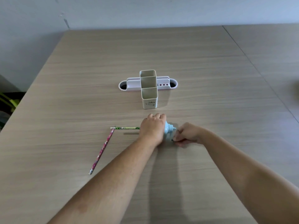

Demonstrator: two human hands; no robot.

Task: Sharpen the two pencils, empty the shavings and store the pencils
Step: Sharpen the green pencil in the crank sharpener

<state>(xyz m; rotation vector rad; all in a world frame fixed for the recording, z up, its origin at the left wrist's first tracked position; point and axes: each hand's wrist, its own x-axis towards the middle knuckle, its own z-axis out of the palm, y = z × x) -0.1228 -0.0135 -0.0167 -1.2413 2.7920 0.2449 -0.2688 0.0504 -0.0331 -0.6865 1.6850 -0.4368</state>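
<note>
A light blue sharpener [169, 129] stands on the wooden table [64, 110], and my left hand [152, 128] is clamped over its left side. A green patterned pencil [125, 128] lies level, its right end hidden under that hand. My right hand [187, 135] pinches the sharpener's small dark crank at its right side. A pink patterned pencil [102, 151] lies loose on the table to the left, slanting toward me with its eraser end nearest.
A cream pencil holder [149, 96] with three compartments stands beyond my hands. Behind it lies a white and lilac desk organiser [131, 84] with round holes. The table's left edge drops off toward dark floor and a plant.
</note>
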